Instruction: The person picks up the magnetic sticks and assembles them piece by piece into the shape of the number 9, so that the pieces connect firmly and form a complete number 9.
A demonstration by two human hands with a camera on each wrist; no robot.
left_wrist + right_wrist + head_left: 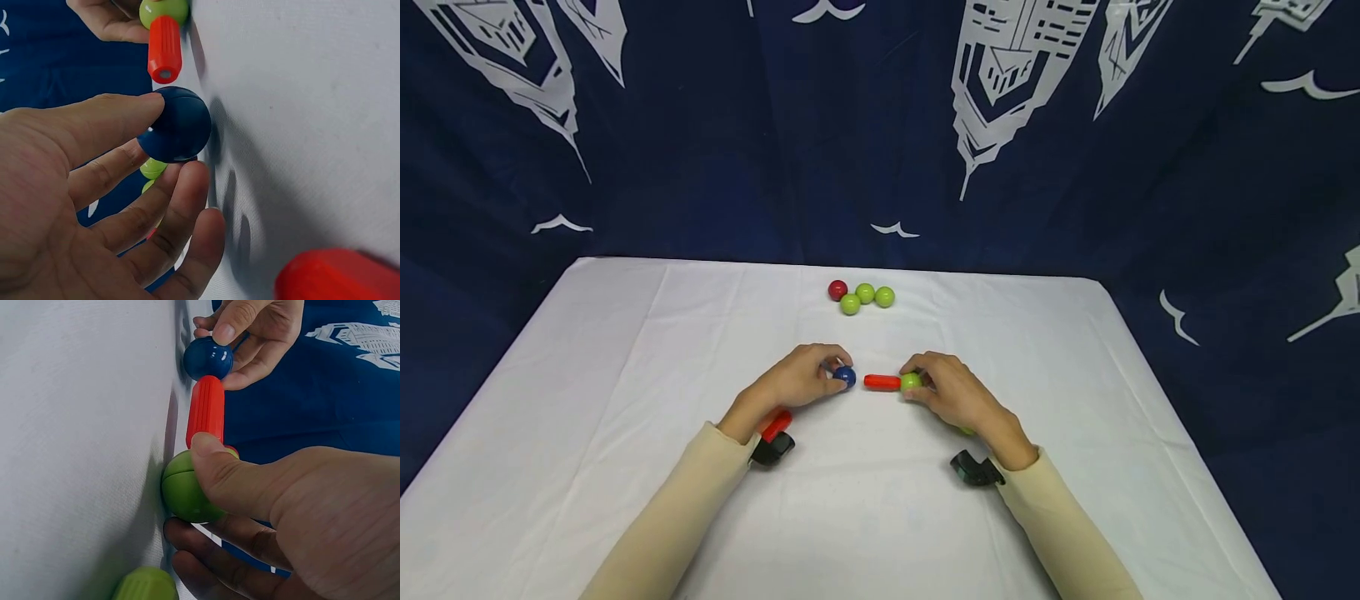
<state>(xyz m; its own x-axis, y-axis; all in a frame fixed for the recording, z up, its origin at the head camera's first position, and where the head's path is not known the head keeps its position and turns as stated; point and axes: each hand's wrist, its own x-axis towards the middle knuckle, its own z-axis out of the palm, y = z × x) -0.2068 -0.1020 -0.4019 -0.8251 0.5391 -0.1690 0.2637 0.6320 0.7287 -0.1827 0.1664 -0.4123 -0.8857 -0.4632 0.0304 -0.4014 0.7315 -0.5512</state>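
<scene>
My left hand (805,375) pinches a glossy blue ball (178,125) between thumb and fingertips, close over the white cloth. Facing it, my right hand (951,387) holds a green ball (190,490) with a ridged red rod (882,382) joined to its left side. In the left wrist view the rod's free end shows a small grey tip, pointing at the blue ball. A narrow gap separates that end from the blue ball in the head view.
At the table's back lie one red ball (838,290) and several green balls (884,297). A second red rod (777,425) lies beneath my left wrist. Partly hidden under the right hand is a green rod (147,586). A dark blue printed curtain (865,150) hangs behind.
</scene>
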